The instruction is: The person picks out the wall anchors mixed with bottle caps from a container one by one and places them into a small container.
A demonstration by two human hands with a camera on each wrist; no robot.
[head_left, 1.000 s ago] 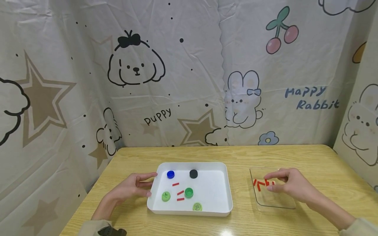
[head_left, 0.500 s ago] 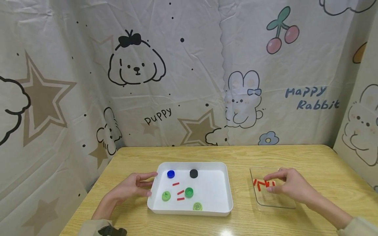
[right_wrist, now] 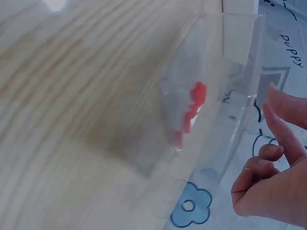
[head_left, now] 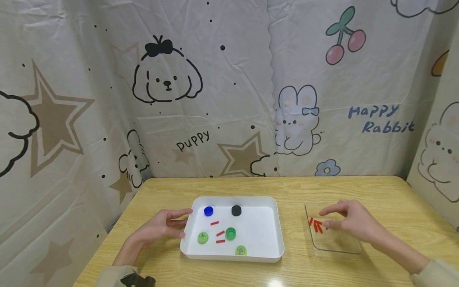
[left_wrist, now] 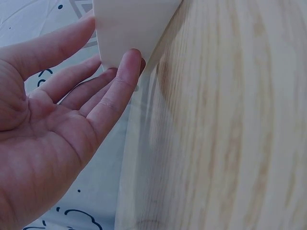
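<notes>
Where the left hand [head_left: 157, 229] rests, its fingers lie spread and nearly straight against the end wall of the white tray [head_left: 258, 227], index tip toward the far corner and thumb tip toward the near one, touching rather than clasping it; the tray stands on the table [head_left: 172, 275]; just inward from the index tip sits a blue cap [head_left: 208, 211], with a black cap [head_left: 236, 210] farther along; inward from the thumb tip lies a pale green piece [head_left: 203, 238], and past it, farther from those fingers, are three loose sticks [head_left: 220, 241], red, with a green cap [head_left: 230, 233] just beside two of them; a second green piece [head_left: 241, 250] lies farther along, by the near wall; a dark strap [head_left: 138, 280] shows at the sleeve behind the left fingers; the right hand [head_left: 355, 223] hangs over the clear box [head_left: 337, 241], thumb and index parted with a bare gap between their tips, the other fingers curled toward the palm; below the thumb tip and to its left, red sticks [head_left: 317, 227] lie clustered in the box, apart from the fingers; well beyond both hands' fingertips hangs a printed cloth [head_left: 229, 107].
</notes>
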